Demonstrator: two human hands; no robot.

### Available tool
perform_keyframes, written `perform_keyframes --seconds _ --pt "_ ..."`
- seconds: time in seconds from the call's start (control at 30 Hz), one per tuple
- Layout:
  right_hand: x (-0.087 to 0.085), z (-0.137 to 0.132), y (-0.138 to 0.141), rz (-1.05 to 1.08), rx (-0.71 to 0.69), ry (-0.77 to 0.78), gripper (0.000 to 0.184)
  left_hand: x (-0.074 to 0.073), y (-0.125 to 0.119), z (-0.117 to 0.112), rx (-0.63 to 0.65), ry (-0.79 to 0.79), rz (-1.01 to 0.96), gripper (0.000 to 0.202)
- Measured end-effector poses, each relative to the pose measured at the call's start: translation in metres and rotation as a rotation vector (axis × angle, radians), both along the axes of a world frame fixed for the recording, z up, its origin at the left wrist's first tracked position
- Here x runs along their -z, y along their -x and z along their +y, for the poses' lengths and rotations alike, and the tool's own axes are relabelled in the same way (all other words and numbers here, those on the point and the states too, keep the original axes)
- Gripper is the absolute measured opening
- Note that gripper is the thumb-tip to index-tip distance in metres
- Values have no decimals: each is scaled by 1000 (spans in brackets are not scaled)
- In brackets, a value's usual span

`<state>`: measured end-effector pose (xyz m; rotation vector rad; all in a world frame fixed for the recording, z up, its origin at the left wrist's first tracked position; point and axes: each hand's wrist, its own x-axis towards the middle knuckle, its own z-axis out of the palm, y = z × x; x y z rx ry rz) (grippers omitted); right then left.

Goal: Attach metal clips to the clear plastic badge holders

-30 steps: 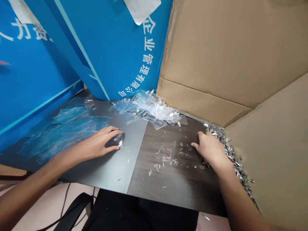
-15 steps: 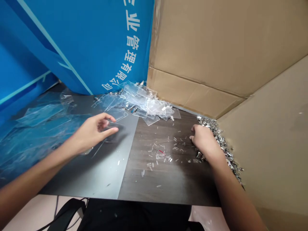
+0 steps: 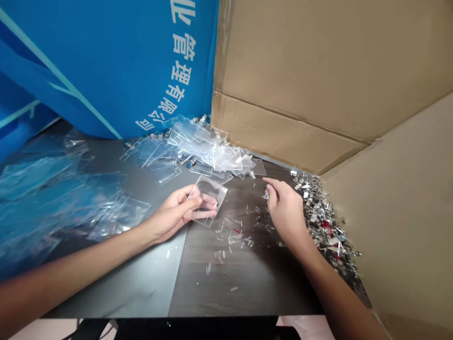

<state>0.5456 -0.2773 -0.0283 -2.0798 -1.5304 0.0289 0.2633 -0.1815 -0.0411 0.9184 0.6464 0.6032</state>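
Observation:
My left hand (image 3: 180, 210) is closed on a clear plastic card sleeve (image 3: 208, 189), thumb on the near face and fingers showing through behind it. The sleeve is held tilted above the middle of the table. To its right, my right hand (image 3: 286, 208) pinches a small metal clip (image 3: 266, 196), of which only a shiny end shows by the thumb; its index finger points left. A gap lies between the two hands. Behind my right hand, a heap of metal clips (image 3: 314, 203) runs along the cardboard.
Clear sleeves with clips (image 3: 198, 141) are piled at the back. Loose clear sleeves (image 3: 53, 189) cover the left of the table. Small clear plastic strips (image 3: 230, 236) are scattered on the dark wood. Cardboard walls (image 3: 293, 61) and a blue banner (image 3: 106, 61) enclose the table.
My left hand has moved right and now holds a sleeve up over the table's middle. My right hand has come left from the clip heap with a clip in its fingers.

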Motion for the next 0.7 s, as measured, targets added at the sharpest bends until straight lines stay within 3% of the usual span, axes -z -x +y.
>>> perform_keyframes --seconds 0.27,0.4,0.53,0.7 --pt "25 1 20 199 -98 -218 31 10 17 -5 130 -82 -79 33" --pt "22 1 24 253 -160 -308 24 15 32 -4 183 -129 7 32" --pt "20 -2 29 275 -235 -364 35 23 41 -1 255 -154 33 27" --pt "21 -1 31 255 -281 -315 33 15 42 -1 284 -237 52 29"
